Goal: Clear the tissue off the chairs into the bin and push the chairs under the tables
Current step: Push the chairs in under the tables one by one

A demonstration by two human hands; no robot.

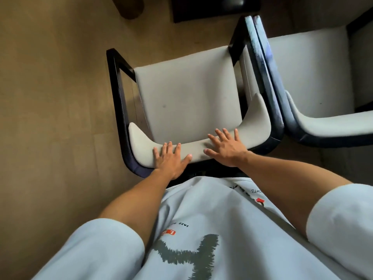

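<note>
The chair (187,98) stands directly in front of the person, seen from above, its pale grey seat facing away and its curved padded backrest (199,146) nearest the body. Both hands lie on top of that backrest: the left hand (169,158) sits on its left-of-centre part, the right hand (226,148) on its right-of-centre part, with a bare stretch of padding between the two thumbs. The chair's black frame (119,98) runs around the backrest and forward as two armrests. Its right armrest lies just beside, seemingly touching, the left armrest of a second chair (314,81) of the same kind, which stands to the right and is cut off by the edge of the view. No tissue shows on either seat; small dark specks mark the grey upholstery. The floor (50,98) is tan wood-look planking. At the top, beyond the front of the seat, a dark table base (214,9) and a rounded dark brown shape (131,7) stand on the floor. Both hands lie flat with fingers straight and spread, palms down on the padding, thumbs pointing inward toward each other. Both forearms are bare and extend forward from short pale blue sleeves, over a pale blue printed T-shirt (201,229).
</note>
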